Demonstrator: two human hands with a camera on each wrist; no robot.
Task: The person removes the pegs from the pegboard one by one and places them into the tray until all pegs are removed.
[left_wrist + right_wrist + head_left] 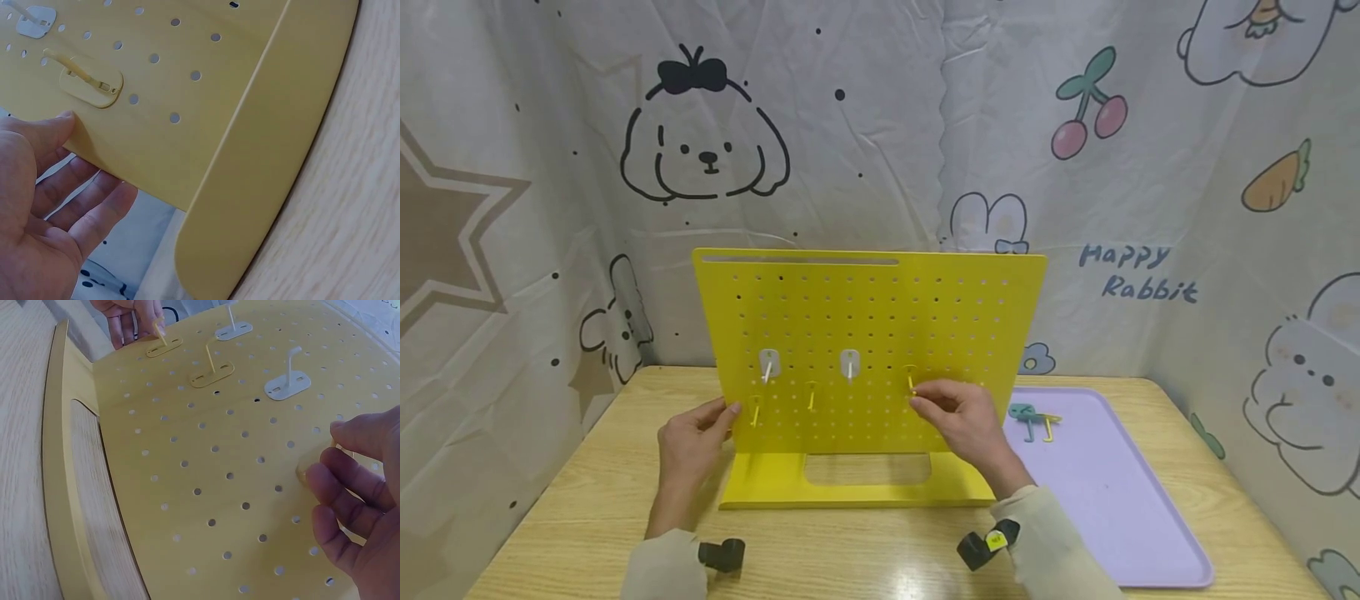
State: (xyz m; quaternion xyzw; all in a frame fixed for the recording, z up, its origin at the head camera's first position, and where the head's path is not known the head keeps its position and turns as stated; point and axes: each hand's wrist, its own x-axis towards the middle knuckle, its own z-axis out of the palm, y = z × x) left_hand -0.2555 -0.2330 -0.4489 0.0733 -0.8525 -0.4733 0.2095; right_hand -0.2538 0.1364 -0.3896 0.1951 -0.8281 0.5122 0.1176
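Observation:
A yellow pegboard point(970, 267) stands upright on its flat base. My left hand point(688, 446) grips its left edge, the thumb on the front face and the other fingers behind, as the left wrist view shows. With thumb and forefinger my right hand point(966, 421) pinches a yellow hook point(910, 381) against the right part of the board; in the right wrist view the fingers hide most of this hook. Two white hooks, one at left point(767, 365) and one mid-board point(850, 365), are mounted there. Two more yellow hooks, one at lower left point(756, 412) and another point(812, 397), sit lower down.
A lilac tray point(1120, 500) lies to the right on the wooden table point(820, 550), partly behind my right arm. Near its far left corner lie a green hook point(1022, 412) and a yellow hook point(1048, 427). Printed cloth point(880, 125) hangs behind and beside the table.

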